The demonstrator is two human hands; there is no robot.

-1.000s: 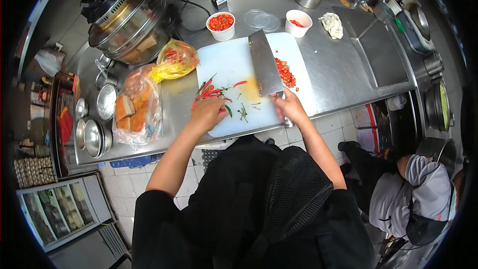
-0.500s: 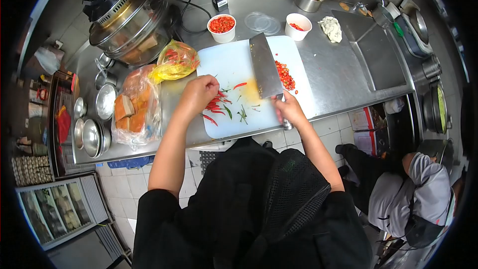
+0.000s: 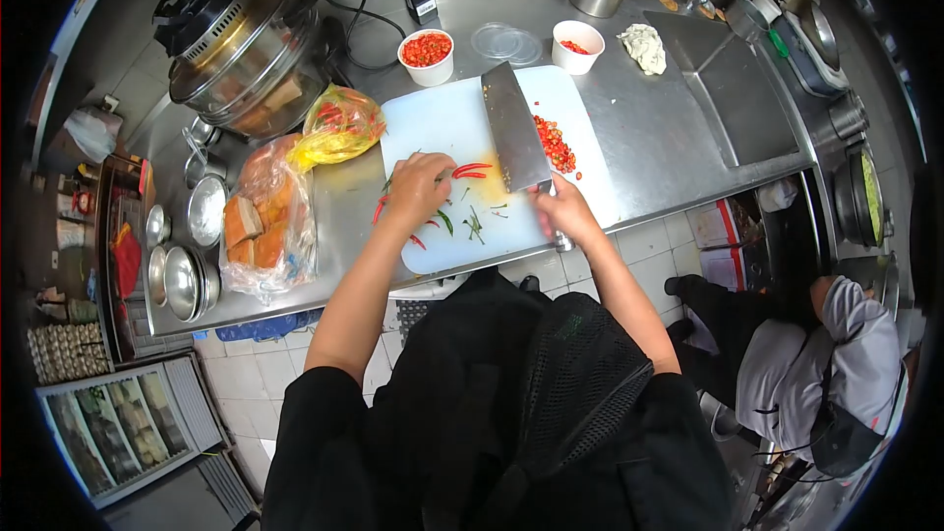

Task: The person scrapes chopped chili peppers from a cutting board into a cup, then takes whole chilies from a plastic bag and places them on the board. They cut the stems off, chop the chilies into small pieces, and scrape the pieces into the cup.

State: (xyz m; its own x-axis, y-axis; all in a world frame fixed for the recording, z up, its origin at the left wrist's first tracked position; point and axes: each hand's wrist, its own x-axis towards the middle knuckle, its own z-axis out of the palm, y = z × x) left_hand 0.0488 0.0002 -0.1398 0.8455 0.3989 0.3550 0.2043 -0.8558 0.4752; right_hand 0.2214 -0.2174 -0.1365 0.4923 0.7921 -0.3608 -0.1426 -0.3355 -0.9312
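My right hand (image 3: 564,212) is wrapped round the handle of a wide cleaver (image 3: 513,128). The blade lies across the white cutting board (image 3: 438,118), between the whole chillies and the cut ones. Chopped red chillies (image 3: 557,149) form a small heap just right of the blade. My left hand (image 3: 421,189) is low over the pile of whole chillies, with curled fingers at the end of a red chilli (image 3: 472,175). The hand hides much of the pile. A green chilli (image 3: 445,222) and some green stems (image 3: 475,226) are scattered below.
Behind the board stand two tubs of chopped chilli, one full (image 3: 427,57), one partly filled (image 3: 577,47). A yellow bag of chillies (image 3: 342,128) and a bag of orange chunks (image 3: 267,226) are on the left. The sink (image 3: 742,98) is at right; a person (image 3: 821,374) crouches below it.
My left hand has moved right across the pile, and a second red chilli now lies beside the one near the blade. My right hand and the cleaver stay in place.
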